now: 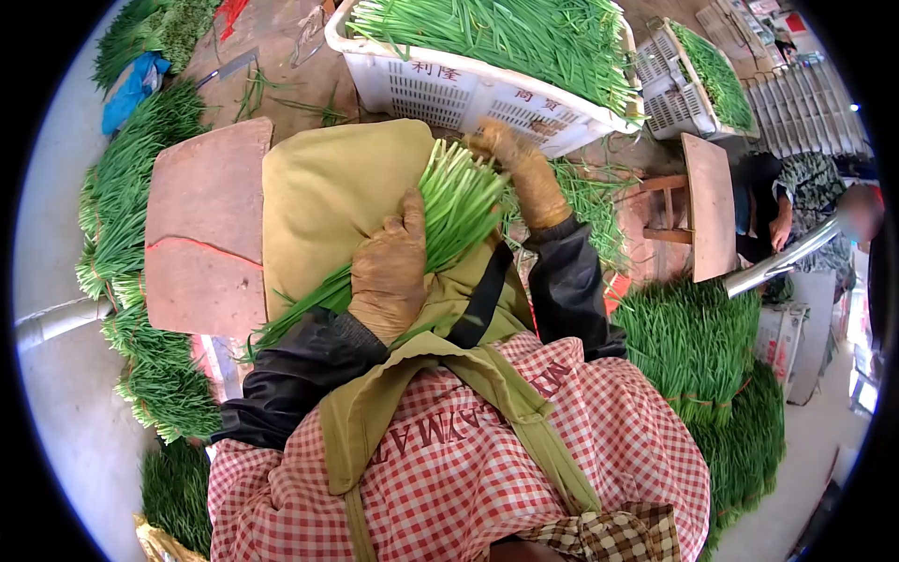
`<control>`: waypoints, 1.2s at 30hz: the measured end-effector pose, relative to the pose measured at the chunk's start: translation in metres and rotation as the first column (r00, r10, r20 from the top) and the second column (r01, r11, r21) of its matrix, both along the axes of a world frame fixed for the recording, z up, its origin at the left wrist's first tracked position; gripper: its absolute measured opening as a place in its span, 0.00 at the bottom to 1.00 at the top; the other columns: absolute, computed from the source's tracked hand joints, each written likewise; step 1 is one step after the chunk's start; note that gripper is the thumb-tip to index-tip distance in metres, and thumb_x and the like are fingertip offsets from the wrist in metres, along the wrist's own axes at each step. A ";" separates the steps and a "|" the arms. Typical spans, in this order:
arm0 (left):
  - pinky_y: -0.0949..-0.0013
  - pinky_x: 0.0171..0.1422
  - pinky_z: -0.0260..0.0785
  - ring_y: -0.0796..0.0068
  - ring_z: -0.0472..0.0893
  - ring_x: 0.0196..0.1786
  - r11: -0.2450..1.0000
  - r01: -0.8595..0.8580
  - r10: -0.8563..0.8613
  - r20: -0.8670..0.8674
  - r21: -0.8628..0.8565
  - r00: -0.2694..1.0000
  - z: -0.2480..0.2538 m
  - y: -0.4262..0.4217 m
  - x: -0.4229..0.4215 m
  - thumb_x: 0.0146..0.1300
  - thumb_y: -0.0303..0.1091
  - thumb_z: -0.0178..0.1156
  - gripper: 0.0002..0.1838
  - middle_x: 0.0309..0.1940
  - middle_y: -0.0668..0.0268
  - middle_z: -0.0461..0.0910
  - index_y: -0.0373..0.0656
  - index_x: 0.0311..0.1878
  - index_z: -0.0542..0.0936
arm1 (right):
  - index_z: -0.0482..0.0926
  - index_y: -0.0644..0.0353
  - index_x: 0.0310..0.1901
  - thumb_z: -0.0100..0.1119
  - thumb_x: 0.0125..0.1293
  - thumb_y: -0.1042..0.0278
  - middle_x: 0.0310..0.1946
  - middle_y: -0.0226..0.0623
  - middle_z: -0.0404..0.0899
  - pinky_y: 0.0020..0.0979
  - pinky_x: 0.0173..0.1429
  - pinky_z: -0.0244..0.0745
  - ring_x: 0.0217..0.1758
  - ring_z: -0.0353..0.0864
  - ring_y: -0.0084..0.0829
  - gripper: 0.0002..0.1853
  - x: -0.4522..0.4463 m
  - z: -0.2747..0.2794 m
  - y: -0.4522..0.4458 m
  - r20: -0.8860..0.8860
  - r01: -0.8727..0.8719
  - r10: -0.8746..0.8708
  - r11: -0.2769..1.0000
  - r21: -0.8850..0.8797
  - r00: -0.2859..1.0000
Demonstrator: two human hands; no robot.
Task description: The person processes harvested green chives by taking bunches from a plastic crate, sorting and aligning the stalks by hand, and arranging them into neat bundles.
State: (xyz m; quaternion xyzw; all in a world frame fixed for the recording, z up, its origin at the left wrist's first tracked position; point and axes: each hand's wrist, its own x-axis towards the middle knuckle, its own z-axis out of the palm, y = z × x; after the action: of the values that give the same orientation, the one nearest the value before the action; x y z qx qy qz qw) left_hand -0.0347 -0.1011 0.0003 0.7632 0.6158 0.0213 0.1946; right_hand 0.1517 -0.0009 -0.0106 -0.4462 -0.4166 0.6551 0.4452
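A bunch of green stalks (461,199) with pale ends lies across my lap, over an olive apron (328,187). My left hand (387,272), in a brown stained glove, is wrapped round the bunch from its left side, thumb pointing up. At the pale ends, on the right, my right hand (523,169), gloved too, has its fingers curled near the tips of the stalks. Whether it holds any stalk is too blurred to tell. Just beyond it stands a white crate (412,89) heaped with more green stalks.
A wooden board (211,229) with a red string lies left of my lap. Tied green bundles (154,309) line the left side; more bundles (693,347) stand at the right. A second crate (670,84), a small stool (667,201) and another person (810,201) are at the right. A knife (229,67) lies back left.
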 end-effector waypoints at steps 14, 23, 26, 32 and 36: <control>0.64 0.39 0.78 0.59 0.84 0.33 0.988 0.099 -0.090 -0.073 0.120 0.993 -0.006 0.003 0.016 0.51 0.23 0.58 0.51 0.67 0.40 0.61 0.82 0.73 0.51 | 0.82 0.62 0.38 0.56 0.64 0.45 0.28 0.45 0.81 0.39 0.43 0.75 0.35 0.83 0.43 0.23 0.106 -0.024 0.056 0.962 0.099 0.014 0.994 -0.043 0.272; 0.66 0.38 0.77 0.64 0.82 0.32 0.987 0.103 -0.083 -0.159 0.125 0.984 -0.003 0.004 0.018 0.57 0.25 0.52 0.41 0.66 0.40 0.61 0.80 0.70 0.60 | 0.81 0.60 0.34 0.67 0.55 0.52 0.35 0.40 0.81 0.40 0.43 0.73 0.40 0.80 0.44 0.18 -0.016 0.026 -0.007 0.952 -0.557 -0.243 0.772 0.306 0.186; 0.67 0.36 0.77 0.65 0.81 0.32 0.971 0.109 -0.084 -0.125 0.214 0.989 -0.012 0.002 0.014 0.56 0.25 0.53 0.42 0.66 0.43 0.61 0.80 0.71 0.58 | 0.80 0.59 0.34 0.60 0.61 0.62 0.44 0.37 0.82 0.39 0.52 0.72 0.49 0.79 0.42 0.09 -0.023 0.010 -0.002 0.778 -0.564 -0.507 0.542 0.623 0.372; 0.67 0.33 0.77 0.67 0.80 0.30 0.966 0.085 -0.056 -0.125 0.243 0.991 -0.013 0.001 0.014 0.55 0.25 0.54 0.45 0.69 0.45 0.59 0.77 0.73 0.54 | 0.77 0.58 0.34 0.53 0.67 0.63 0.49 0.37 0.80 0.33 0.56 0.69 0.51 0.75 0.31 0.09 0.014 -0.002 0.018 0.049 -0.074 0.065 0.978 0.197 0.997; 0.64 0.36 0.78 0.58 0.84 0.36 0.992 0.071 -0.056 -0.150 0.100 0.987 -0.008 0.004 0.015 0.47 0.21 0.58 0.53 0.72 0.44 0.54 0.77 0.74 0.50 | 0.79 0.58 0.38 0.54 0.69 0.62 0.42 0.35 0.81 0.28 0.44 0.74 0.38 0.76 0.25 0.09 0.033 0.053 0.031 -0.108 0.301 -0.281 0.865 0.402 0.953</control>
State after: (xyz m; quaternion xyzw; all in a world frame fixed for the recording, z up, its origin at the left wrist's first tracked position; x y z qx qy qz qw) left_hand -0.0198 -0.0975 -0.0074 0.7911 0.6018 -0.0088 0.1090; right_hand 0.1850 0.0303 0.0428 -0.3842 -0.4636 0.4870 0.6327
